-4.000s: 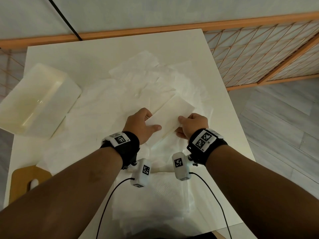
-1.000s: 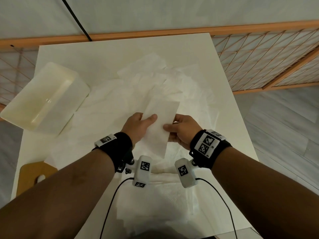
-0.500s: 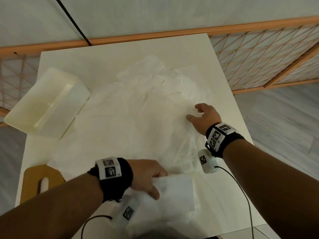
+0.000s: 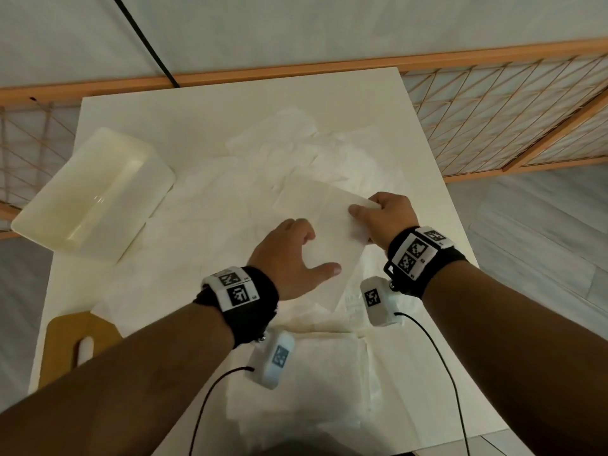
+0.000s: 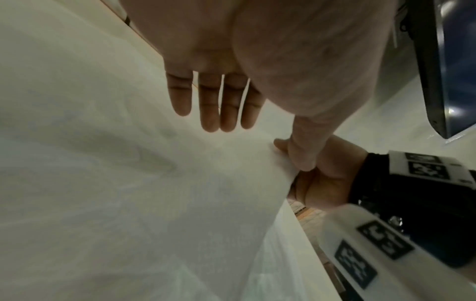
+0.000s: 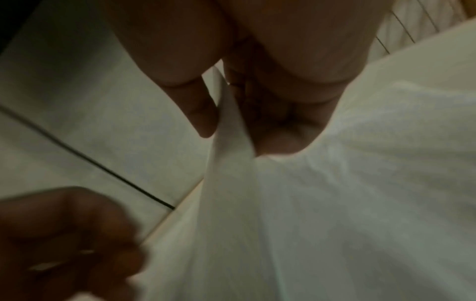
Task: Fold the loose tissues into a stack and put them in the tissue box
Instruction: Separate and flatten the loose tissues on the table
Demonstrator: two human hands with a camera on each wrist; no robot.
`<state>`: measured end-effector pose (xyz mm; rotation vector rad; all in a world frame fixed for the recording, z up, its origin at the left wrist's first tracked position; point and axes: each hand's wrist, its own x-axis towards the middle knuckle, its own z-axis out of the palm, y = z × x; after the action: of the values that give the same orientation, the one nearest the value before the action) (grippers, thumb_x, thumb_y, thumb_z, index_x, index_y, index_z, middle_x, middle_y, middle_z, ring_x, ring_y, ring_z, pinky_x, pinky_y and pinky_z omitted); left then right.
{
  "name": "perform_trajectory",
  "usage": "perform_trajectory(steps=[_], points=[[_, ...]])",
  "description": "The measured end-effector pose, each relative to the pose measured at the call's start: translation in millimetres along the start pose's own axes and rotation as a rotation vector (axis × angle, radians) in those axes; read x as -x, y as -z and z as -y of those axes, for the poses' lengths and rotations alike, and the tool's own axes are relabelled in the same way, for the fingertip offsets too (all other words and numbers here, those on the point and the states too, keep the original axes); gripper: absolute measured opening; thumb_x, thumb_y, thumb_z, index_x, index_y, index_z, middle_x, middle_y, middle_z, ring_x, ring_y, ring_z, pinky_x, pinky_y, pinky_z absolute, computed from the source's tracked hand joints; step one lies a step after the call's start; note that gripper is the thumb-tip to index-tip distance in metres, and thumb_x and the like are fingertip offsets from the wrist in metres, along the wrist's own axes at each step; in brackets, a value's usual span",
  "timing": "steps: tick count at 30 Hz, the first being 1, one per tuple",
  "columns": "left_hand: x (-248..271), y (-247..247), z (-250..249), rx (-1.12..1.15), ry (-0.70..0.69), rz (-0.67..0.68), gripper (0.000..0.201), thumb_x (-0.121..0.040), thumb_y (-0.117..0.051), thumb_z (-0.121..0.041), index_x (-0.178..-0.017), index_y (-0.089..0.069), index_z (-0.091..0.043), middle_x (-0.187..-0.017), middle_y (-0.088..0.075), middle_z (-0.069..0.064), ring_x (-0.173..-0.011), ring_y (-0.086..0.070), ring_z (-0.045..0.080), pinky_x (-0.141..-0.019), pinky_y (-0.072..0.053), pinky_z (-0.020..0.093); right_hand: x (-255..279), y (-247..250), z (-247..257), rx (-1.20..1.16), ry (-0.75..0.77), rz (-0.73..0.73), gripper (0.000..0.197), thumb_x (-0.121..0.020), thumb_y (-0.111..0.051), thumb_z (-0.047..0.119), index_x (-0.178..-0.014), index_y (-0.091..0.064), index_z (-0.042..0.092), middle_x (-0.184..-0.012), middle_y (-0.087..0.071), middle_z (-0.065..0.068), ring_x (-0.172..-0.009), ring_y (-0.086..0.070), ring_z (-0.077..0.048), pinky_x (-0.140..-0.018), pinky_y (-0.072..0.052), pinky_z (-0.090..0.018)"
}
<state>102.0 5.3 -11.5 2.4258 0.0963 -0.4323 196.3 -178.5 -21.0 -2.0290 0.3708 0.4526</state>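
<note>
A single tissue (image 4: 324, 232) is lifted just above the loose tissues (image 4: 230, 225) spread over the middle of the bench (image 4: 197, 126). The right hand (image 4: 386, 218) pinches its right edge between thumb and fingers, which the right wrist view confirms. The left hand (image 4: 289, 255) is spread, fingers straight, thumb out, reaching in over the sheet's left part; whether it touches the sheet I cannot tell. This looks like the start of folding one more sheet: the next move calls for the left hand to catch the opposite edge so the two edges can be brought together squarely, without tearing the thin paper.

A folded stack (image 4: 312, 366) lies at the near edge of the bench, below the wrists, partly hidden by the forearms. The tissue box (image 4: 88, 195) sits open at the left, well apart, and appears empty. A wooden lid (image 4: 75, 343) lies near the left corner, cut off by the arm. White on white, the separate sheets are hard to count.
</note>
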Motion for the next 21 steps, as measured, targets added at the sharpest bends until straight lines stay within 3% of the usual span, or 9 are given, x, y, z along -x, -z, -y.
perform_trajectory(steps=[4,7,9,12,14,18,21], points=[[-3.3,-17.6,-25.7,-0.082,0.063,-0.053,0.103,-0.065,-0.076,-0.076,-0.140,-0.034,-0.020,-0.142,-0.041,-0.003,-0.126,-0.045,0.020,-0.104,-0.045,0.043,9.2,-4.8,11.6,-0.313,-0.111,0.046,0.016,-0.091,-0.074,0.015,-0.098,-0.065,0.003,-0.090,-0.074,-0.016,-0.073,-0.076,-0.030,-0.065,-0.064,-0.047],[-2.4,-22.4,-31.6,-0.037,0.084,-0.122,0.106,-0.066,-0.078,-0.071,-0.144,-0.029,-0.018,-0.145,-0.037,-0.002,-0.129,-0.042,0.021,-0.105,-0.044,0.043,16.4,-6.1,17.0,-0.437,-0.116,0.108,0.014,-0.093,-0.070,0.012,-0.096,-0.065,0.001,-0.090,-0.074,-0.018,-0.078,-0.076,-0.036,-0.071,-0.063,-0.052],[-4.3,-19.6,-32.2,0.021,0.073,-0.123,0.087,-0.071,-0.080,-0.060,-0.135,-0.038,-0.018,-0.134,-0.045,-0.002,-0.118,-0.050,0.021,-0.095,-0.049,0.040,19.7,-5.4,19.1,-0.515,-0.119,0.155,0.015,-0.095,-0.068,0.012,-0.093,-0.062,-0.002,-0.088,-0.071,-0.018,-0.077,-0.074,-0.038,-0.076,-0.062,-0.058],[-8.9,-10.5,-32.7,0.034,0.046,-0.143,0.025,-0.086,-0.070,-0.034,-0.094,-0.051,-0.019,-0.091,-0.057,-0.004,-0.081,-0.057,0.021,-0.066,-0.044,0.029,24.0,-4.2,20.7,-0.592,-0.153,0.232,0.035,-0.099,-0.065,0.033,-0.092,-0.061,-0.002,-0.086,-0.067,-0.018,-0.072,-0.072,-0.039,-0.071,-0.062,-0.054],[-14.7,-6.4,-27.3,0.098,0.143,-0.155,0.020,-0.089,-0.063,-0.024,-0.075,-0.049,-0.019,-0.072,-0.055,-0.005,-0.065,-0.052,0.017,-0.055,-0.036,0.026,24.1,-2.0,15.7,-0.559,-0.199,0.242,0.051,-0.098,-0.058,0.054,-0.081,-0.061,0.006,-0.084,-0.071,-0.015,-0.077,-0.075,-0.040,-0.069,-0.060,-0.049],[-26.0,-3.1,-4.4,0.543,0.497,-0.211,0.024,-0.083,-0.067,-0.017,-0.064,-0.053,-0.014,-0.062,-0.050,0.001,-0.061,-0.048,0.025,-0.059,-0.037,0.026,23.2,0.9,-4.3,-0.436,-0.291,0.309,0.062,-0.097,-0.047,0.067,-0.088,-0.063,0.008,-0.095,-0.074,-0.015,-0.086,-0.075,-0.042,-0.073,-0.060,-0.050],[-31.4,-1.1,11.5,0.639,0.581,-0.207,0.016,-0.085,-0.070,-0.016,-0.073,-0.062,-0.008,-0.069,-0.056,0.006,-0.069,-0.051,0.026,-0.065,-0.040,0.031,27.6,-3.4,-13.4,-0.306,-0.310,0.355,0.054,-0.099,-0.054,0.058,-0.097,-0.063,0.005,-0.096,-0.073,-0.014,-0.082,-0.075,-0.037,-0.072,-0.061,-0.048]])
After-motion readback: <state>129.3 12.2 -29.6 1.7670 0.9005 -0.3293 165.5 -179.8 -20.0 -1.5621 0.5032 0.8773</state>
